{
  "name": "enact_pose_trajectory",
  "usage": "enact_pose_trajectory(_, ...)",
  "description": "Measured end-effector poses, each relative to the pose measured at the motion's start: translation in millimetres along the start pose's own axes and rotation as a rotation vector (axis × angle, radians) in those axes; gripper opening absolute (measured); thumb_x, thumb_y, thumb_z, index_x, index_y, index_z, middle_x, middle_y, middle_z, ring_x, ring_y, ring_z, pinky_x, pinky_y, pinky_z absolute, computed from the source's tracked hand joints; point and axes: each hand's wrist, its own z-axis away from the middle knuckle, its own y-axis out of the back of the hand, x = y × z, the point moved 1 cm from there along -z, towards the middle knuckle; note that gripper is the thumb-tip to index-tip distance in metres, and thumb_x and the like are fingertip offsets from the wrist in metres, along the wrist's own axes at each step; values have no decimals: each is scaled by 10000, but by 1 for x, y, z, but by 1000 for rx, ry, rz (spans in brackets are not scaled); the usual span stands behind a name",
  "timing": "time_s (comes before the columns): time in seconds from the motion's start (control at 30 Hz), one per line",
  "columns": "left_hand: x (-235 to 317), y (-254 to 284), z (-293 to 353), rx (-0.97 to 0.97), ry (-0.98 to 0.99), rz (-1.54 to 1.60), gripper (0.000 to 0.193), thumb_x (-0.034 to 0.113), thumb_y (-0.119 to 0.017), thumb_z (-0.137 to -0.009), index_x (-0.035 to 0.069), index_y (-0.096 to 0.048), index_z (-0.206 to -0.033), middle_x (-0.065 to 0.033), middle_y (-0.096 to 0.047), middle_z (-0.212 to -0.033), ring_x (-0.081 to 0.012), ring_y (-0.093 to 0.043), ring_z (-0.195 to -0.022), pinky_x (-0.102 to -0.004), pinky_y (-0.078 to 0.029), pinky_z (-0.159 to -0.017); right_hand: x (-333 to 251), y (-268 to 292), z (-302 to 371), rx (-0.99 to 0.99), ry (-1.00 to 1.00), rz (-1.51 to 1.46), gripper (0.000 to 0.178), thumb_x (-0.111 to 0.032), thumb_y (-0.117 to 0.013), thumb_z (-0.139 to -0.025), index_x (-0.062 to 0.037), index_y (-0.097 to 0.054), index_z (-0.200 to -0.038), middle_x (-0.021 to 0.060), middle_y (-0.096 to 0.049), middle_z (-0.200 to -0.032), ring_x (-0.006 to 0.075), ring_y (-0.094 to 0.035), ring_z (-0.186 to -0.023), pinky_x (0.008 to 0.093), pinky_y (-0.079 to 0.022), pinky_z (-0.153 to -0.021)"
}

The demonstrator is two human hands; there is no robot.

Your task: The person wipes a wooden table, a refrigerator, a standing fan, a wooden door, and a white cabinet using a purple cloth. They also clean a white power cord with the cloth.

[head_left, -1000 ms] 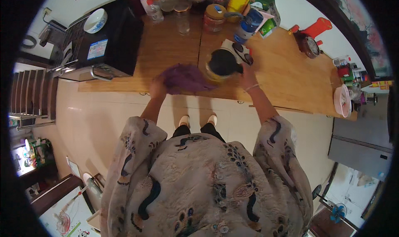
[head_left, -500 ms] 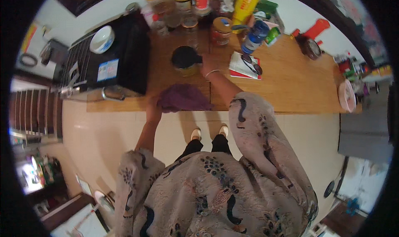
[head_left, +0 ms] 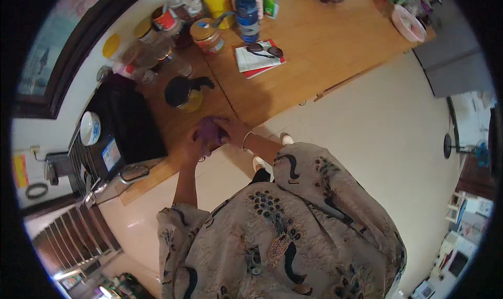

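A crumpled purple cloth (head_left: 211, 129) is bunched between both my hands at the near edge of the wooden table. My left hand (head_left: 195, 145) grips its left side, fingers wrapped round it. From the right, my right hand (head_left: 234, 131) closes on the same cloth. Just beyond stands a pitcher (head_left: 179, 93) with a black lid and black handle, its handle pointing right and its lower part yellowish. Neither hand touches the pitcher.
On the left sits a black oven (head_left: 131, 121) with a white bowl (head_left: 90, 128) on top. Several jars, including one with an orange lid (head_left: 204, 30), line the wall beside a blue bottle (head_left: 247, 18). Sunglasses (head_left: 264, 50) lie on papers (head_left: 251, 60). A pink basket (head_left: 408, 25) is at the far right.
My right hand has let go of the pitcher's handle and come back to the cloth, which is now bunched up in both hands. The view has turned.
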Motion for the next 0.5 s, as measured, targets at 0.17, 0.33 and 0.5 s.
enact_pose_trajectory(0.17,76,-46,-41,-262,-174,72,262,25,-553,-833,37,-588,-1092,-63,-621,-1003,-162,-582,-932,-289,-467,-837,114,-8,3,-1,-242,-134,322,-260,-530,-881,-95,-578,-1154,78,-592,-1104,200,-538,-1042,343,-419,-935)
enact_pose_trajectory(0.33,149,-86,-63,-381,-225,58,329,86,-611,-811,27,-569,-1132,-111,-617,-1041,-225,-588,-962,-318,-463,-849,110,116,17,665,-228,-277,268,-109,-534,-815,-101,-612,-1072,137,-647,-981,315,-607,-900,395,-486,-807)
enact_pose_trajectory(0.5,118,-128,-71,-257,-862,-558,525,210,-644,-796,43,-483,-1266,-190,-505,-1247,-347,-466,-1161,-454,-372,-968,98,135,39,295,-249,364,300,-127,-556,-787,-135,-625,-1079,158,-612,-1106,320,-602,-973,423,-496,-784)
